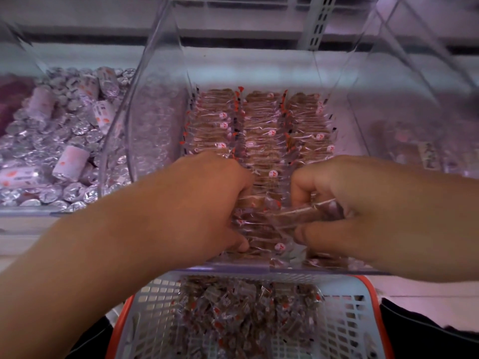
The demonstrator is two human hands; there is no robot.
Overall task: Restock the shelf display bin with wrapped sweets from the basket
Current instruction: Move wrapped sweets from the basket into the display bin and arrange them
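Basket [344, 320] of sweets | both grips grasping wrapped sweets [259, 141] in bin [145, 104] | labels unreadable

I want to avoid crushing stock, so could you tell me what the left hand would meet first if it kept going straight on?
Most likely the middle row of wrapped sweets in the display bin; the left hand already touches it.

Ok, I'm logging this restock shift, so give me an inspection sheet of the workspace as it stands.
Surface: pale shelf under the bins.
Job's things: clear plastic display bin holding three neat rows of brown clear-wrapped sweets; grey mesh basket with orange rim below, loose sweets inside.
Clutter: neighbouring bin of silver foil-wrapped rolls.
Grippers: left hand and right hand both grip sweets at the bin's front.
Cables: nothing seen.
Surroundings: perforated shelf upright.
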